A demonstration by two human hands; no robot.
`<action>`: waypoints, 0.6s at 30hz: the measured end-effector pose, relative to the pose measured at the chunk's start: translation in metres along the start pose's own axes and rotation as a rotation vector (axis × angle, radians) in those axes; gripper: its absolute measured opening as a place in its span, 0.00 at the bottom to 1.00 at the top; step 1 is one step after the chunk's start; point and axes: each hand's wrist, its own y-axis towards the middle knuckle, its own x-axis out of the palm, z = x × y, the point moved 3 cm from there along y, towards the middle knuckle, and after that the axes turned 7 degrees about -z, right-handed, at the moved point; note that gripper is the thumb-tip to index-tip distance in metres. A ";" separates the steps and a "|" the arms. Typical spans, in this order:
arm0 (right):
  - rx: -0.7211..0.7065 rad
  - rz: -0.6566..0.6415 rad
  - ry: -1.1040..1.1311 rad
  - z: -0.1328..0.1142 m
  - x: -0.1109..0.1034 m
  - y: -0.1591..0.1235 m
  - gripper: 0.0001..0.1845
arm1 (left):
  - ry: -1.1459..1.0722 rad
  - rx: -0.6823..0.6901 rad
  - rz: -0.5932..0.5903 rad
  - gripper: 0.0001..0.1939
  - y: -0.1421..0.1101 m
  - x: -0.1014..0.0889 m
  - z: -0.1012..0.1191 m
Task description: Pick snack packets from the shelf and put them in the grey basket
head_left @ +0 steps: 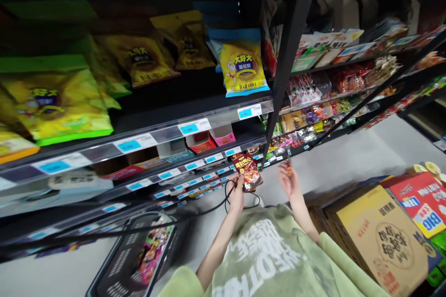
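Observation:
In front of my body, my left hand is closed on the edge of a dark red-brown snack packet, its printed front showing food pieces. A thin black cable loops around near that hand's wrist. To the right, apart from the packet, my right hand is raised with its fingers curled together. Something small, orange and dark, shows at its fingertips, too small and blurred to name.
Shelves of yellow snack bags rise at the left and ahead, with price tags along their edges. A black shopping basket containing colourful packages stands at lower left. Cardboard boxes are stacked at right, beside grey floor.

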 end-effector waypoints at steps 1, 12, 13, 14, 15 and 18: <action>-0.029 -0.045 0.098 -0.009 -0.001 0.000 0.12 | 0.002 0.012 0.016 0.19 0.000 0.000 0.000; 0.016 0.140 -0.337 0.032 0.011 0.010 0.14 | 0.274 0.110 -0.156 0.10 -0.015 0.026 0.015; -0.004 0.164 -0.418 0.037 0.014 0.009 0.15 | 0.280 0.120 -0.187 0.11 -0.017 0.031 0.018; -0.025 0.185 -0.489 0.040 0.016 0.009 0.16 | 0.271 0.125 -0.207 0.12 -0.020 0.036 0.021; -0.044 0.199 -0.540 0.041 0.017 0.008 0.17 | 0.245 0.120 -0.219 0.12 -0.021 0.039 0.025; -0.056 0.213 -0.605 0.038 0.014 0.006 0.19 | 0.127 0.059 -0.240 0.16 -0.023 0.045 0.032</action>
